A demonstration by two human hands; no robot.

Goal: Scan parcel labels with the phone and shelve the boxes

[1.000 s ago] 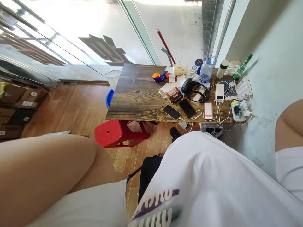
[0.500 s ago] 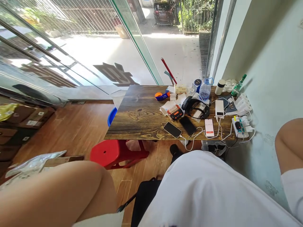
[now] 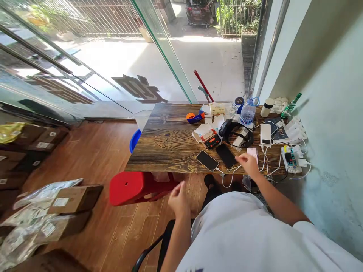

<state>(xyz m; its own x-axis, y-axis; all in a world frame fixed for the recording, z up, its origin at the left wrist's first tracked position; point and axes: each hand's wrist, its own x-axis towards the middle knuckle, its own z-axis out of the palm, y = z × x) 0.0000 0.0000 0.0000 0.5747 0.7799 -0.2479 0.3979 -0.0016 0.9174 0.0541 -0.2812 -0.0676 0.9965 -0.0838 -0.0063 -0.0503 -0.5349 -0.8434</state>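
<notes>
My left hand (image 3: 179, 200) is raised in front of the table's near edge, close to the red stool (image 3: 127, 187). Its fingers are curled together with nothing visible in them. My right hand (image 3: 248, 165) hovers at the table's front edge, fingertips drawn together and pointing left; I see nothing between them. It partly covers a phone with a pinkish-white screen (image 3: 252, 152). Left of it lie a dark phone (image 3: 225, 155) and another phone (image 3: 207, 161) with a white cable (image 3: 227, 186) plugged in. The cable loops below the edge and passes near my right hand.
On the wooden table (image 3: 164, 139) are a black headset (image 3: 236, 133), an orange-and-black device (image 3: 212, 140), a water bottle (image 3: 248, 113), a white power bank (image 3: 266, 135) and a power strip (image 3: 291, 160). Parcels (image 3: 70, 200) lie on the floor at left.
Both arms, raised at the sides of the view earlier, have come down. My hands are now in sight, the right over the pinkish-screen phone, the left near the stool. The view has shifted slightly.
</notes>
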